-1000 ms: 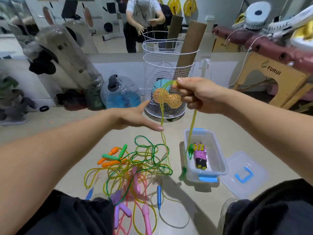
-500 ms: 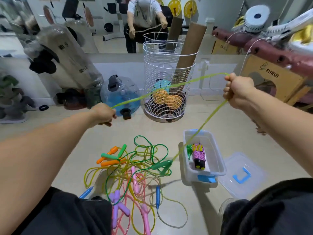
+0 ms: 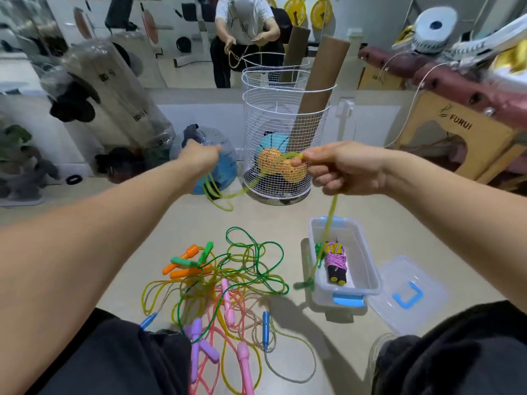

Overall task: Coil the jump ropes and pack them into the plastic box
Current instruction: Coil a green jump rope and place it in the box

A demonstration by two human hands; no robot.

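The yellow-green jump rope (image 3: pixel 330 218) is hanging in mid-air btwn both hands: left hand (image 3: pixel 199 156) is gripping a few gathered loops, right hand (image 3: pixel 342 169) is pinching the cord, w/ the tail and green handles (image 3: pixel 306 285) dangling beside the plastic box (image 3: pixel 368 269). It's looking light, floppy and prob. slick, so best gripped at the bundled loops or handles. Other ropes (image 3: pixel 228 280) are lying tangled on the floor.

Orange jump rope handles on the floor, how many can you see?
2. Both orange plastic handles lie side by side at the left edge of the tangled rope pile: one slanting up beside the green handles, the other just below it. More may hide under the tangle.
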